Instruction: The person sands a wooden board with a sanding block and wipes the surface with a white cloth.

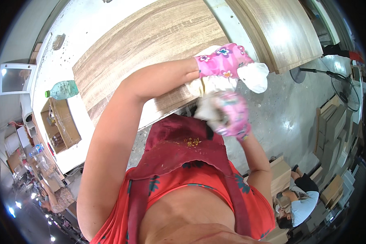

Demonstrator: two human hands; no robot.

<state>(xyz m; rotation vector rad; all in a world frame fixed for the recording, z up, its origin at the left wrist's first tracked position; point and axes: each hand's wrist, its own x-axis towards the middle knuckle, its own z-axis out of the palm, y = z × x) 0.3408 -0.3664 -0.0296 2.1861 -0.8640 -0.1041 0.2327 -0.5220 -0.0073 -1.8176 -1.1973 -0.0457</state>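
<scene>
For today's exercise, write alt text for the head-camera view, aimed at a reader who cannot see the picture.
A person in a red apron brings two hands in pink flowered gloves together over the edge of a wood-grain board: the left hand with a white cloth, the right hand just below it. A green bottle lies on the white table beside the board.

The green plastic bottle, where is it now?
In the head view, the green plastic bottle lies on its side at the left, on the white table beside the wood-grain panel.

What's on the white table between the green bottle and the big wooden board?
Nothing: in the head view, only bare white table lies between the green bottle and the wooden board.
</scene>
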